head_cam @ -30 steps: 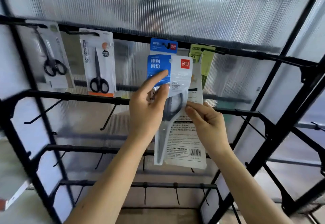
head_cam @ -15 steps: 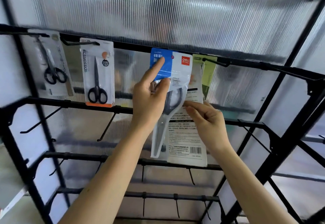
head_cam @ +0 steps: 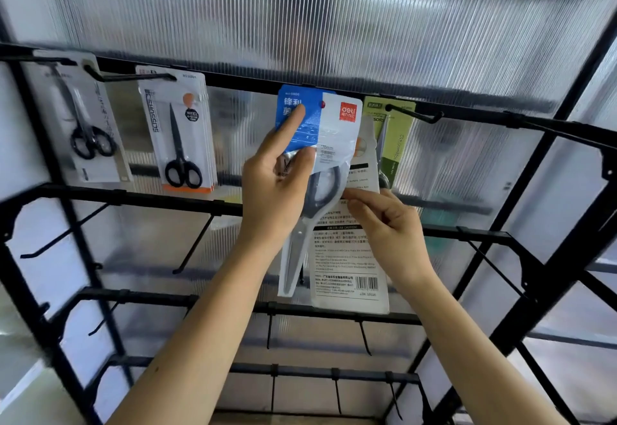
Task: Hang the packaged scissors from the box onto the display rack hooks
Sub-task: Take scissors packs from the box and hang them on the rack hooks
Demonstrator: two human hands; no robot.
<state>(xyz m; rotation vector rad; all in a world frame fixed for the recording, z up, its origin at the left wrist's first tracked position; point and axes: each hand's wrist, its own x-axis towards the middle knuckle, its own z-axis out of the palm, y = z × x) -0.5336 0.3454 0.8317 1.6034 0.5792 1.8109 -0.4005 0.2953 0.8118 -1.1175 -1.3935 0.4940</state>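
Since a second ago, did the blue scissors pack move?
Yes, upward: the blue scissors pack in the left hand now has its top edge at the rack's top rail, having sat lower before.

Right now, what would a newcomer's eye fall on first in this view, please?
The blue-and-white scissors pack, held up at the rack's top bar in the middle: the left hand grips it, forefinger on the blue panel, while the right hand pinches the white printed card behind it. An orange-trimmed pack hangs to its left, a green pack to its right.
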